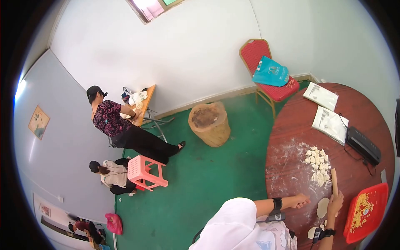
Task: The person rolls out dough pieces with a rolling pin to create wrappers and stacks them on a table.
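My right hand [335,204] is closed around one end of a wooden rolling pin [334,183], which points away across the round table. Just left of that hand lies a flat round of dough [322,207]. Lower down, partly hidden by my right wrist, is another dough round [311,232] with small pieces beside it. My left hand [300,201] hovers over or rests on the floured tabletop, its fingers curled together; whatever they may hold is hidden. Beyond both hands sits a heap of small dough lumps [318,164].
The brown table [287,121] carries white packets [329,123], a black device [363,145] with a cable, and a red basket [366,212] of yellowish bits. A red chair [275,91] with a blue bag, a wooden stump [209,124], a pink stool [146,171] and other people stand beyond.
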The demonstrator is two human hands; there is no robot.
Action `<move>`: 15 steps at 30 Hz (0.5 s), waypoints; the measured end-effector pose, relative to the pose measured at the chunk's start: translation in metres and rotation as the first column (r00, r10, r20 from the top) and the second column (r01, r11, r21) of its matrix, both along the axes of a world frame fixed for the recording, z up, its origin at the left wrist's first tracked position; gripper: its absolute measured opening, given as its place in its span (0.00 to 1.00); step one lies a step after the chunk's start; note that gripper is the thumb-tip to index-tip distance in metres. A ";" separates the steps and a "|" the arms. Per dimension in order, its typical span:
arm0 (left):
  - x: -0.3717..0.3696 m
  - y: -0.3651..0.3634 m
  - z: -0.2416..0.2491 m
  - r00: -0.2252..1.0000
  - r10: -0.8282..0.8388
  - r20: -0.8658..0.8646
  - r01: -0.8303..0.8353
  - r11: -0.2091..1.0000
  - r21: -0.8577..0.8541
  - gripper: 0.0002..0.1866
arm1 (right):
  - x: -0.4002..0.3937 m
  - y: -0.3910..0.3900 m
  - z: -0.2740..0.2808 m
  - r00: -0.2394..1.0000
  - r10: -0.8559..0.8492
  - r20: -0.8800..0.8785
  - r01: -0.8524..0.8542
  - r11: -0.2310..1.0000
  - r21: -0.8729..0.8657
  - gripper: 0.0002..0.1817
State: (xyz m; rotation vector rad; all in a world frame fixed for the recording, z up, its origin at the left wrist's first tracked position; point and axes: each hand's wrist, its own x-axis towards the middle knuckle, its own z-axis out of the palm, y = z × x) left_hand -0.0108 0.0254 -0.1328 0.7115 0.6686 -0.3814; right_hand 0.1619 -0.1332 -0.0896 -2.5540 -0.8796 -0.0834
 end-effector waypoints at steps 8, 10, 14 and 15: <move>0.036 -0.043 0.015 0.832 0.262 0.488 0.259 0.595 -0.761 0.31 | -0.108 0.051 0.081 0.954 0.299 0.001 -0.295 0.940 0.171 0.26; 0.029 -0.035 0.043 0.823 0.243 0.514 0.287 0.603 -0.745 0.34 | -0.113 0.055 0.092 0.933 0.360 -0.009 -0.343 0.896 0.283 0.31; 0.022 -0.022 0.124 0.822 0.181 0.539 0.283 0.692 -0.664 0.39 | -0.132 0.063 0.148 0.835 0.530 0.146 -0.548 0.821 0.157 0.38; 0.025 -0.026 0.134 0.821 0.166 0.546 0.299 0.691 -0.658 0.41 | -0.132 0.063 0.152 0.872 0.470 0.138 -0.487 0.862 0.143 0.38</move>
